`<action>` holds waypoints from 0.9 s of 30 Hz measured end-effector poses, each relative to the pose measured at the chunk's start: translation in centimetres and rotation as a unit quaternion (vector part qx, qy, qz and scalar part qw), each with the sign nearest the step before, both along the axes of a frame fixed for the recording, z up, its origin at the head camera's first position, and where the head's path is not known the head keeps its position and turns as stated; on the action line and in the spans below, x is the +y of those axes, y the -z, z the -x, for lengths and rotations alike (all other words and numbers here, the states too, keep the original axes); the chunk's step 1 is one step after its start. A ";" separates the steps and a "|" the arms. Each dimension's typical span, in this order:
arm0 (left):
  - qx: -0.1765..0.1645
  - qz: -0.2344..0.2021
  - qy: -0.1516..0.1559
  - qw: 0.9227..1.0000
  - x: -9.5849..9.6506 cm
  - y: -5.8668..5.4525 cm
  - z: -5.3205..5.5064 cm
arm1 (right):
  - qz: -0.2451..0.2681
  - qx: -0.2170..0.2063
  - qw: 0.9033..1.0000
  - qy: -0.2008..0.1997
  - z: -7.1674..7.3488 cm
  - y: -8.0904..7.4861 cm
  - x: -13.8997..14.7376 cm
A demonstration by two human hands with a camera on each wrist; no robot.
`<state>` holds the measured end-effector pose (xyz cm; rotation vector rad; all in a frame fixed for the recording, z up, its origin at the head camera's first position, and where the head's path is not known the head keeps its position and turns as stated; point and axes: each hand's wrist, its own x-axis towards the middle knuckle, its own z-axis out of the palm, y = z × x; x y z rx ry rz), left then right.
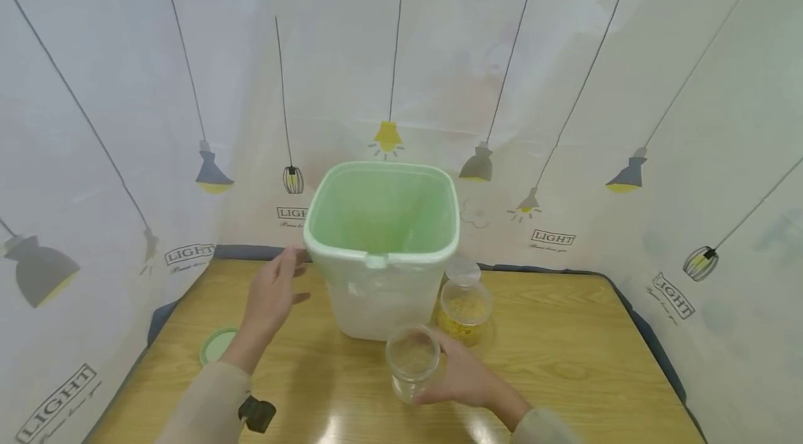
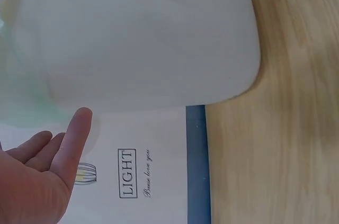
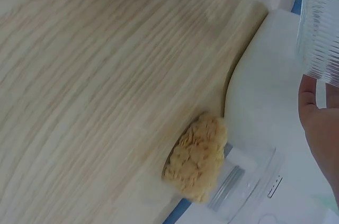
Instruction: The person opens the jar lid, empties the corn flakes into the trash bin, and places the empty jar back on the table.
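A tall white bin (image 1: 383, 301) with a pale green inside and rim stands at the table's middle. My left hand (image 1: 270, 297) is at the bin's left side, fingers loosely extended; in the left wrist view this hand (image 2: 39, 181) holds nothing. In front of the bin, my right hand (image 1: 461, 371) grips a clear ribbed jar (image 1: 410, 360) with its mouth up. Nothing shows inside that jar. The right wrist view catches the ribbed jar (image 3: 320, 28) at its edge. Right of the bin stands a clear jar of yellow flaky pieces (image 1: 465, 311), its contents also in the right wrist view.
A round green lid (image 1: 217, 344) lies on the wooden table (image 1: 558, 346) at the left, partly behind my forearm. Behind the filled jar is another clear round piece (image 1: 463, 268), partly hidden. A lamp-printed sheet (image 1: 564, 116) surrounds the table's back and sides.
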<state>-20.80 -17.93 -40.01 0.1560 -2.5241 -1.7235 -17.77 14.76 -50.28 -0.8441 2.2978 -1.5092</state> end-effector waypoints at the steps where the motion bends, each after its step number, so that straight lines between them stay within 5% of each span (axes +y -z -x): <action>1: 0.001 0.005 0.001 1.000 -0.3 0.2 -0.1 | -0.006 0.000 1.000 0.003 0.0 0.0 -0.4; 7: 0.012 0.070 -0.008 0.997 -2.4 1.7 -0.9 | -0.012 0.002 1.000 0.008 0.0 0.6 -2.6; 17: -0.003 0.187 -0.029 0.982 -6.9 3.5 -2.6 | 0.013 0.022 0.999 0.022 0.2 1.3 -6.8; 22: -0.001 0.217 -0.049 0.975 -9.3 4.9 -3.5 | 0.020 0.031 0.999 0.025 0.5 1.6 -9.6; 27: -0.033 0.229 -0.057 0.971 -11.4 6.4 -4.6 | 0.002 0.021 0.999 0.040 0.8 1.8 -12.5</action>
